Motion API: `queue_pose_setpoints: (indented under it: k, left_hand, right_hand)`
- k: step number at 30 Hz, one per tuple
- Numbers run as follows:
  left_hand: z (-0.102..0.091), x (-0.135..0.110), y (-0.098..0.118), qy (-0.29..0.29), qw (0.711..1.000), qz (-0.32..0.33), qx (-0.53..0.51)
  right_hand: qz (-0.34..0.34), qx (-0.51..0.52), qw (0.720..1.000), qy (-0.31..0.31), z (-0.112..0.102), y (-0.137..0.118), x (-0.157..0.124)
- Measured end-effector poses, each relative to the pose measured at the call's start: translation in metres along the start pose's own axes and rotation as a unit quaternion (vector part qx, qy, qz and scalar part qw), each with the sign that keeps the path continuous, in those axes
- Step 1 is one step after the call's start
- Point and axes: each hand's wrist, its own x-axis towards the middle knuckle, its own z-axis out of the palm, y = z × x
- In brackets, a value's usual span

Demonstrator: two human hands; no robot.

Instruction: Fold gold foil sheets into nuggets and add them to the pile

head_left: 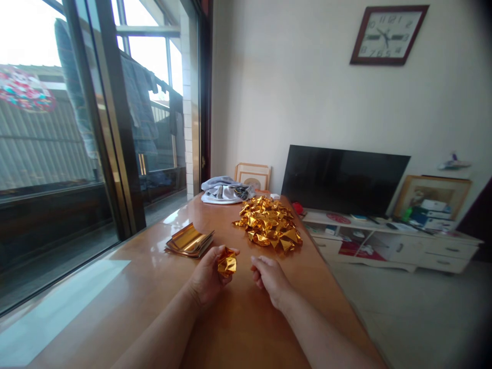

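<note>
Partly legible numbered wall clock (387, 37); left fingers (226, 280) hold gold foil (227, 265)

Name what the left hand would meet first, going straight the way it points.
The left hand would likely meet the gold foil pile first, though the hand's height above the table is unclear.

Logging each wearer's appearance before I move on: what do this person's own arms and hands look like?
The left hand and right hand show no gloves. The left forearm and right forearm are bare, tapering toward the wrists; no sleeve, watch or bracelet shows. Rings: too blurred to tell.
</note>
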Motion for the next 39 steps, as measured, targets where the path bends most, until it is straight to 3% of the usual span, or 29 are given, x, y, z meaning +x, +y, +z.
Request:
queue_pose_setpoints:
  k: [9, 21, 32, 39]
  left_hand:
    - [0.003, 0.000, -0.002, 0.019, 0.999, 0.012, 0.049]
    - [0.008, 0.002, -0.012, 0.011, 0.992, 0.024, 0.125]
    - [0.009, 0.004, -0.018, -0.032, 0.987, 0.027, 0.155]
    - [-0.001, 0.018, -0.018, 0.036, 0.990, 0.042, 0.131]
  right_hand:
    - [-0.019, -0.026, 0.999, -0.001, 0.003, 0.002, -0.002]
    - [-0.160, -0.059, 0.985, -0.014, 0.011, 0.004, -0.009]
    - [-0.179, -0.085, 0.980, -0.018, 0.010, 0.007, -0.009]
    - [-0.163, -0.054, 0.985, 0.012, 0.010, -0.003, -0.014]
